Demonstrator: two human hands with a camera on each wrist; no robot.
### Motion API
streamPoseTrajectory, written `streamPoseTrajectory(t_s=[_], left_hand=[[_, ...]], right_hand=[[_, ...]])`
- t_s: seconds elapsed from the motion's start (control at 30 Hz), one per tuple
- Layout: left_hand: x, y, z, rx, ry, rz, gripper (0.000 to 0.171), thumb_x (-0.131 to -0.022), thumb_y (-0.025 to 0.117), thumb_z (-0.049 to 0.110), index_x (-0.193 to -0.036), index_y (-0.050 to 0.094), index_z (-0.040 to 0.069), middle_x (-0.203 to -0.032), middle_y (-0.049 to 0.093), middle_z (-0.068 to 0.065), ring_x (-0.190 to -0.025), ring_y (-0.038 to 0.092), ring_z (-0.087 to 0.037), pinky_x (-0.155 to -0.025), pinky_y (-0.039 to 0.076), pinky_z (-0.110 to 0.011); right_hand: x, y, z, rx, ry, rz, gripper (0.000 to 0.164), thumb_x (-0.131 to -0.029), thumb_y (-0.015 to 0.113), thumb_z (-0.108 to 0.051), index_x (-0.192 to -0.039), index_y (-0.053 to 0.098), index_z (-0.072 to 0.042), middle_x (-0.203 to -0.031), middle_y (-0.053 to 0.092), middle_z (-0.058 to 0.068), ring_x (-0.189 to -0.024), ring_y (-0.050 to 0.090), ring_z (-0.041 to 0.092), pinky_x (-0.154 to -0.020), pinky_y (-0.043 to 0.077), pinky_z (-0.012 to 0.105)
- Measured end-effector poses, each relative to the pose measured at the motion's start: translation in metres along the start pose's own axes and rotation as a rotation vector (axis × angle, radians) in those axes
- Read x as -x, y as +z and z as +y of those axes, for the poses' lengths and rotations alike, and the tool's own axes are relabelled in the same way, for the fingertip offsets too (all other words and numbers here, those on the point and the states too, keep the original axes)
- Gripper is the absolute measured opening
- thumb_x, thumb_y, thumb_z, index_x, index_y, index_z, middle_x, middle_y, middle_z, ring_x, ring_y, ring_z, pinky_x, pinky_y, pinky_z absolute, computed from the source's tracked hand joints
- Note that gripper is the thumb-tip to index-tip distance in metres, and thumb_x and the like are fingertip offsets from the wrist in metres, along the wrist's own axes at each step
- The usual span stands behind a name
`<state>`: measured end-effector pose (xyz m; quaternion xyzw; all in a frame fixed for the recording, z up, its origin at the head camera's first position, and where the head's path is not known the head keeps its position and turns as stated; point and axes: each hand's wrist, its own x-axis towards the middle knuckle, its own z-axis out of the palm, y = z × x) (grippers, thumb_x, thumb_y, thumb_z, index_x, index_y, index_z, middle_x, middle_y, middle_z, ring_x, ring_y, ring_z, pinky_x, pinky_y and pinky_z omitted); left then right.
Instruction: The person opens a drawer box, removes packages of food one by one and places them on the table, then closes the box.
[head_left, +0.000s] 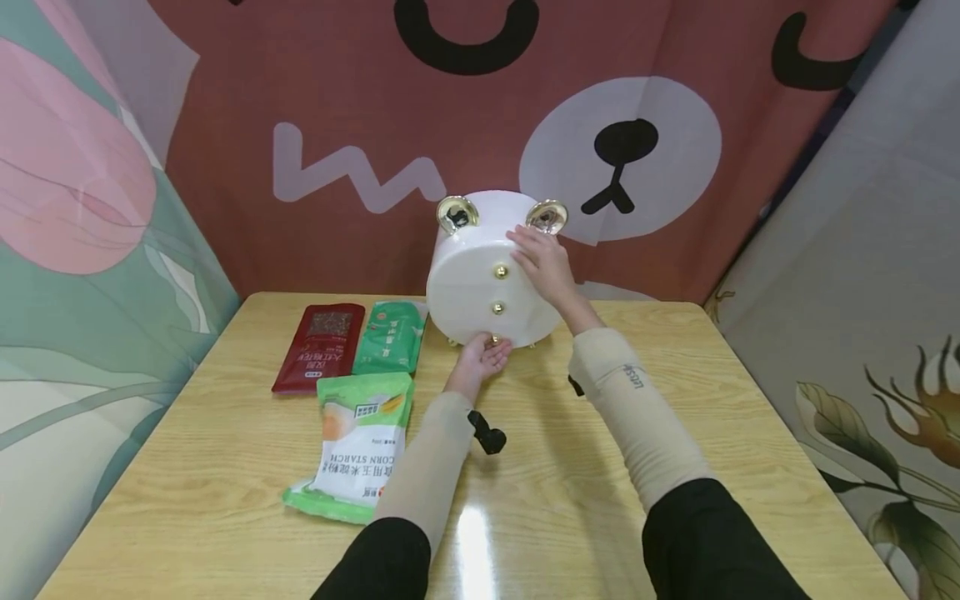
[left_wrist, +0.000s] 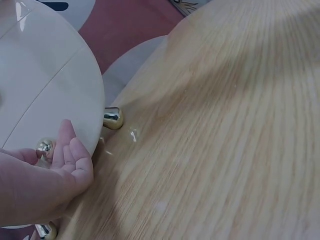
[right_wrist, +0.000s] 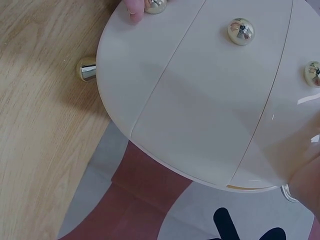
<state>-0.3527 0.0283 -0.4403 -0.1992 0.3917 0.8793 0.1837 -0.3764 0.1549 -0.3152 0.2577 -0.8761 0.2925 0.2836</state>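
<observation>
A white round drawer box [head_left: 461, 292], shaped like an alarm clock, stands at the back of the table. It has gold ear-like bells on top, small gold feet and three gold knobs down its front, with thin seams between the drawers in the right wrist view. Low on the front, my left hand [head_left: 478, 360] pinches the bottom knob [left_wrist: 45, 146] between thumb and fingers, palm turned up. My right hand [head_left: 545, 265] rests with extended fingers on the upper right front edge, just below the right bell [head_left: 547, 217]. Only part of that hand [right_wrist: 306, 186] shows in the right wrist view.
Left of the box lie a dark red pouch [head_left: 318, 348] and a green packet [head_left: 390, 337]. Nearer, a green and white corn starch bag [head_left: 356, 450] lies beside my left forearm. Printed curtains [head_left: 360, 92] hang behind the wooden table [head_left: 600, 517] and at both sides.
</observation>
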Motion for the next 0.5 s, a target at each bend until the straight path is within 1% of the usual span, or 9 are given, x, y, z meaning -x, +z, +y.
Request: streamPoseTrajectory(t_s=[0.07, 0.17, 0.27, 0.33, 0.4, 0.5], left_hand=[[-0.005, -0.002, -0.001, -0.027, 0.003, -0.006, 0.025, -0.093, 0.038, 0.01, -0.111, 0.047, -0.006, -0.119, 0.05, -0.022, -0.105, 0.05, -0.026, -0.094, 0.034, -0.034], [-0.011, -0.006, -0.003, -0.098, 0.016, -0.011, 0.025, -0.093, 0.039, 0.013, -0.108, 0.049, -0.004, -0.112, 0.054, -0.02, -0.099, 0.054, -0.025, -0.091, 0.037, -0.034], [-0.017, -0.009, -0.006, -0.148, 0.023, -0.004, 0.023, -0.092, 0.04, 0.015, -0.103, 0.051, -0.002, -0.103, 0.058, -0.016, -0.093, 0.056, -0.023, -0.083, 0.042, -0.032], [-0.02, -0.009, -0.008, -0.16, 0.024, 0.004, 0.022, -0.092, 0.04, 0.015, -0.1, 0.052, -0.001, -0.099, 0.059, -0.014, -0.09, 0.057, -0.022, -0.077, 0.043, -0.029], [-0.023, -0.009, -0.009, -0.165, 0.026, 0.003, 0.021, -0.092, 0.04, 0.014, -0.099, 0.052, -0.001, -0.098, 0.059, -0.014, -0.091, 0.056, -0.023, -0.073, 0.043, -0.028], [-0.022, -0.008, -0.011, -0.167, 0.022, -0.006, 0.022, -0.092, 0.04, 0.014, -0.101, 0.052, -0.002, -0.103, 0.058, -0.016, -0.093, 0.055, -0.023, -0.073, 0.042, -0.028]], right_hand=[[0.0, 0.001, 0.0, 0.011, 0.001, -0.007, 0.032, -0.089, 0.055, -0.012, -0.119, 0.056, -0.004, -0.129, 0.047, 0.013, -0.123, 0.037, 0.03, -0.102, 0.021, 0.045], [0.001, 0.002, -0.001, 0.028, 0.003, -0.023, 0.033, -0.09, 0.053, -0.012, -0.121, 0.054, -0.004, -0.131, 0.045, 0.012, -0.124, 0.034, 0.029, -0.104, 0.017, 0.043], [0.001, 0.003, 0.0, 0.042, -0.006, -0.031, 0.033, -0.09, 0.052, -0.012, -0.123, 0.053, -0.003, -0.132, 0.044, 0.013, -0.125, 0.033, 0.029, -0.104, 0.015, 0.043], [0.0, 0.003, 0.002, 0.041, -0.023, -0.025, 0.034, -0.09, 0.052, -0.01, -0.123, 0.052, -0.002, -0.131, 0.044, 0.015, -0.125, 0.033, 0.03, -0.104, 0.015, 0.042], [0.0, 0.002, 0.004, 0.038, -0.031, -0.012, 0.036, -0.09, 0.052, -0.01, -0.124, 0.05, 0.001, -0.131, 0.043, 0.016, -0.125, 0.033, 0.03, -0.105, 0.015, 0.041], [0.002, 0.002, 0.007, 0.007, -0.02, 0.032, 0.039, -0.088, 0.054, -0.008, -0.125, 0.047, 0.004, -0.132, 0.042, 0.018, -0.125, 0.033, 0.03, -0.105, 0.015, 0.037]])
